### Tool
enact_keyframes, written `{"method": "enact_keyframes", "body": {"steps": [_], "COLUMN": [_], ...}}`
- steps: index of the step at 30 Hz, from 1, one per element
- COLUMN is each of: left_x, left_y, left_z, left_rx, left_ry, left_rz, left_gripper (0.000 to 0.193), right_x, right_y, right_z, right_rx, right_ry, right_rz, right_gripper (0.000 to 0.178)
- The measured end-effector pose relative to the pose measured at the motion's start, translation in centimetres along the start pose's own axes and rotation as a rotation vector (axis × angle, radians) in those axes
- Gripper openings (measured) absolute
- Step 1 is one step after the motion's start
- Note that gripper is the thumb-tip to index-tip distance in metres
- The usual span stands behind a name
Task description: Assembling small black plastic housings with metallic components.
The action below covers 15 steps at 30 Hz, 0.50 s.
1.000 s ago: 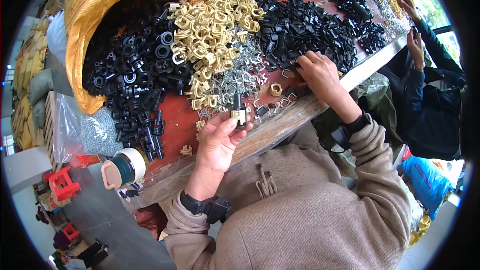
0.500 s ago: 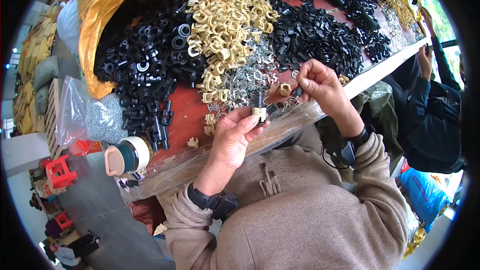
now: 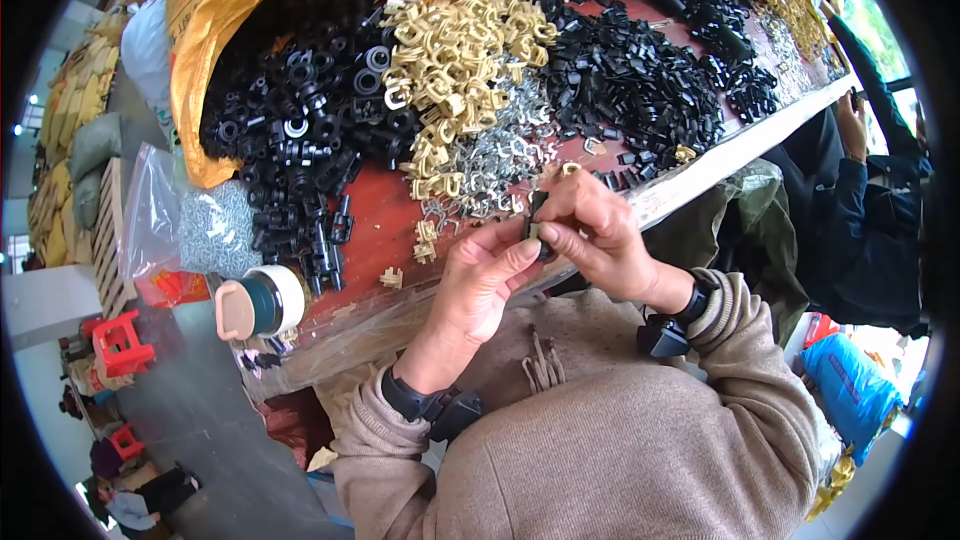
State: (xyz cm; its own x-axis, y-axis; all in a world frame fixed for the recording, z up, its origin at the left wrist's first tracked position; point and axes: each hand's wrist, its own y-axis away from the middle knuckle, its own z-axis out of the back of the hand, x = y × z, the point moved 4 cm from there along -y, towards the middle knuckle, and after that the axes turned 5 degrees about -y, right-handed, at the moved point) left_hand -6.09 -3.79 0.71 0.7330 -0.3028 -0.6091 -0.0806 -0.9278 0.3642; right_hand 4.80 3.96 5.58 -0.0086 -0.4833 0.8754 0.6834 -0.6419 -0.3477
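Note:
My two hands meet over the table's near edge. My left hand (image 3: 482, 278) is closed, thumb and fingers pinching a black plastic fitting (image 3: 539, 204). The cream clip on this fitting is mostly hidden by my fingers. My right hand (image 3: 603, 238) presses its thumb and fingers against the same fitting from the right; any small black piece between them cannot be made out. Just beyond my hands lie a pile of silvery metal clips (image 3: 492, 165) and a heap of cream plastic clips (image 3: 445, 60). Small black plastic pieces (image 3: 640, 80) are heaped farther right.
Black ringed fittings (image 3: 300, 100) spill from a yellow woven sack (image 3: 190, 90) at the left. A bag of screws (image 3: 218, 230) and a lidded cup (image 3: 262, 302) stand by the left edge of the red tabletop (image 3: 375, 210). At the right, another person's hand (image 3: 852, 128) is at the table.
My right hand has come left and down to meet my left hand at the black fitting. The cream clip, plain to see before, is now mostly covered by fingers.

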Motion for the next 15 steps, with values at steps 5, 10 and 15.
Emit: {"method": "enact_keyframes", "body": {"steps": [5, 10, 15], "left_x": [0.0, -0.4, -2.0], "left_y": [0.2, -0.6, -1.2], "left_z": [-1.0, -0.7, 1.2], "left_rx": [0.026, -0.006, -0.047], "left_ry": [0.008, -0.180, -0.267], "left_rz": [0.029, -0.086, -0.211], "left_gripper": [0.029, 0.029, 0.028], "right_x": [0.5, -0.1, -3.5], "right_y": [0.6, 0.6, -3.5], "right_z": [-0.4, 0.6, 7.9], "right_rx": [-0.088, -0.115, -0.256], "right_ry": [-0.015, -0.066, 0.436], "right_rz": [0.125, 0.168, 0.223], "right_gripper": [0.006, 0.008, 0.011]}}
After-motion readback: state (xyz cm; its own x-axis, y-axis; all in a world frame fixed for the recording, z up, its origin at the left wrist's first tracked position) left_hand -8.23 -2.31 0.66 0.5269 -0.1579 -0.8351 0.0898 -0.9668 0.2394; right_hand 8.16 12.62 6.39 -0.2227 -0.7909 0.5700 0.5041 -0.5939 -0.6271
